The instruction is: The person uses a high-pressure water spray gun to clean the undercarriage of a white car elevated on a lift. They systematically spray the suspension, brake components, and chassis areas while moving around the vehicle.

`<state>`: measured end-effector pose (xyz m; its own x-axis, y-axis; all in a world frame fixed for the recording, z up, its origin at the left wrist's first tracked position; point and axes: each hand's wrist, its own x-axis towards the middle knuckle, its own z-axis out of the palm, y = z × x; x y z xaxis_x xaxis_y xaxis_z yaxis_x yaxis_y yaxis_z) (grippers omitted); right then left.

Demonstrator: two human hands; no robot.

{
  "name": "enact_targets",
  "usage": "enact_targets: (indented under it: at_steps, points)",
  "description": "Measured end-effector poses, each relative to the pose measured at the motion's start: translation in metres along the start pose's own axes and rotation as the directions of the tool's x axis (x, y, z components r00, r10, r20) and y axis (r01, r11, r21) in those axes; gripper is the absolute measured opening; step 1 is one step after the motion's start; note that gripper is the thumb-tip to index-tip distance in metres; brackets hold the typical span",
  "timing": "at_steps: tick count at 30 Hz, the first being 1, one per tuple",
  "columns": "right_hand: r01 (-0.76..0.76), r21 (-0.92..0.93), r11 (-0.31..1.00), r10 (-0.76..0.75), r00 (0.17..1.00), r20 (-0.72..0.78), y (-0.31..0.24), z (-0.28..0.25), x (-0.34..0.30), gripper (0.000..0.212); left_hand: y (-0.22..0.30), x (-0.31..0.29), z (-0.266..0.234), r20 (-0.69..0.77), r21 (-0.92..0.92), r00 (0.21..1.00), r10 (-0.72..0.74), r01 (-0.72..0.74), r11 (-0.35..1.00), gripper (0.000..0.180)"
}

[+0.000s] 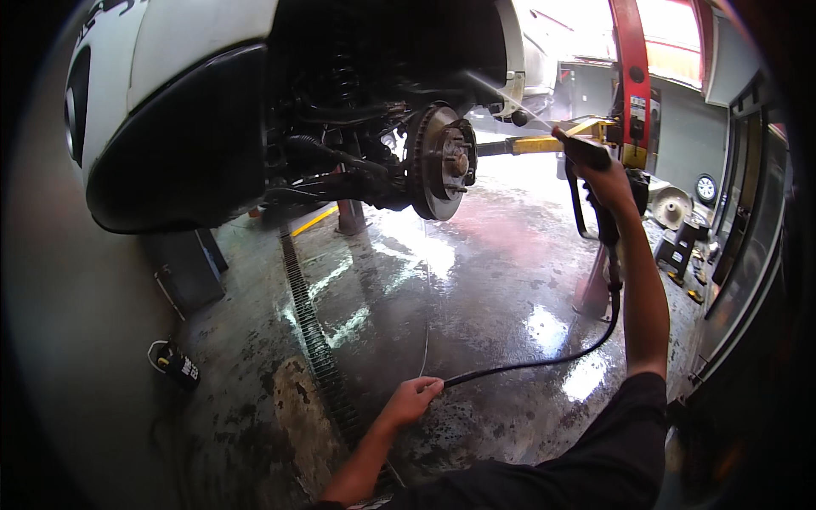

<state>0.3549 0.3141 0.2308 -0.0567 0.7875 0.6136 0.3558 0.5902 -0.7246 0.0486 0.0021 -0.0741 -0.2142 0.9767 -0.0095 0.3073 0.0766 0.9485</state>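
Observation:
My right hand [614, 185], raised at arm's length, is wrapped round the grip of a black pressure-washer spray gun [585, 153]. From its nozzle a thin water jet [507, 95] shoots up and left into the dark wheel well. A black hose [527, 366] hangs from the gun's base and curves down to my left hand [410, 401], whose fingers are closed on it low in front of me. Left of the gun, the bare brake disc [433, 161] shows its hub and studs, with no wheel fitted. Suspension arms [340, 157] sit behind it, partly in shadow.
The raised white vehicle [195, 51] has a black lower bumper [183, 144]. A red lift post [631, 81] with a yellow arm [535, 144] stands right. A drain grate [310, 314] crosses the wet floor [484, 280]. A black bucket [177, 365] stands left.

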Motion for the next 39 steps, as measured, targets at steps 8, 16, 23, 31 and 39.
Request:
enact_targets:
  at_steps: [8, 16, 23, 31, 39]
  points:
    - [0.009, 0.247, 0.969, -0.030, 0.996, 0.083, 0.131, -0.122, -0.075, 0.030, -0.005, 0.020, 0.139, 0.030, 0.044, 0.970, -0.241, 0.240, 0.970, 0.037]
    - [-0.178, 0.408, 0.895, 0.065, 0.959, 0.276, 0.203, -0.247, -0.138, 0.046, 0.026, 0.002, 0.263, 0.110, 0.035, 0.934, -0.339, 0.337, 0.941, 0.037]
    - [-0.304, 0.377, 0.875, 0.247, 0.949, 0.194, 0.234, -0.289, -0.208, 0.067, 0.038, -0.027, 0.315, 0.063, 0.079, 0.953, -0.295, 0.290, 0.954, 0.038]
    - [-0.365, 0.393, 0.844, 0.250, 0.916, 0.315, 0.242, -0.338, -0.242, 0.046, 0.007, -0.100, 0.381, -0.078, 0.077, 0.916, -0.394, 0.399, 0.914, 0.042]
    - [-0.358, 0.435, 0.826, 0.189, 0.904, 0.385, 0.251, -0.378, -0.226, 0.038, 0.027, -0.131, 0.423, -0.168, 0.133, 0.874, -0.457, 0.479, 0.868, 0.044]
